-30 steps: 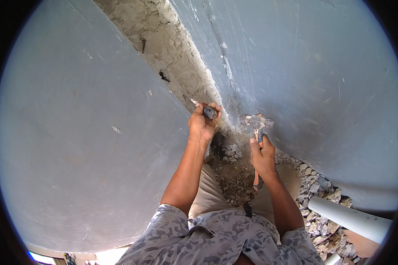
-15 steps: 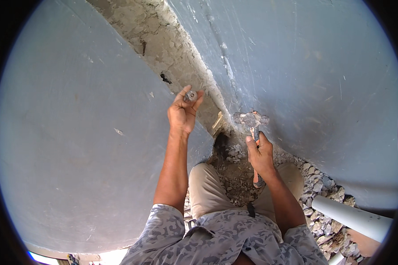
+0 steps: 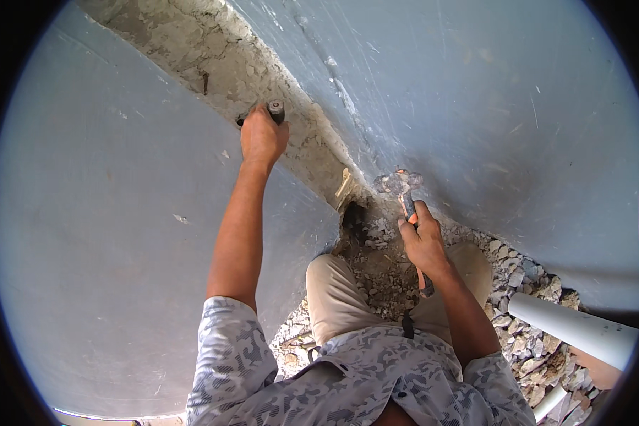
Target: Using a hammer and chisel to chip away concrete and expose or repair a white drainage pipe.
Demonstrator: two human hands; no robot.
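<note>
My left hand [image 3: 264,135] is closed around a dark metal chisel [image 3: 276,108], whose round butt end sticks up beside the fingers. The fist is over a rough, chipped concrete strip [image 3: 227,67] between two grey surfaces; the chisel's other end is hidden. In my right hand [image 3: 426,241] is a hammer [image 3: 399,182], gripped by its black and orange handle. Its dusty head points away from me, near the base of the right grey surface, apart from the chisel.
Smooth grey panels [image 3: 121,248] curve up on the left and right [image 3: 518,106]. Broken stones [image 3: 525,348] lie at the lower right, with a white pipe [image 3: 575,330] across them. Splintered wood [image 3: 345,186] and a dark hole [image 3: 355,221] sit at the strip's near end.
My left hand has moved forward and left along the concrete strip, turning so its back shows and closing fully round the chisel. The hammer has barely shifted.
</note>
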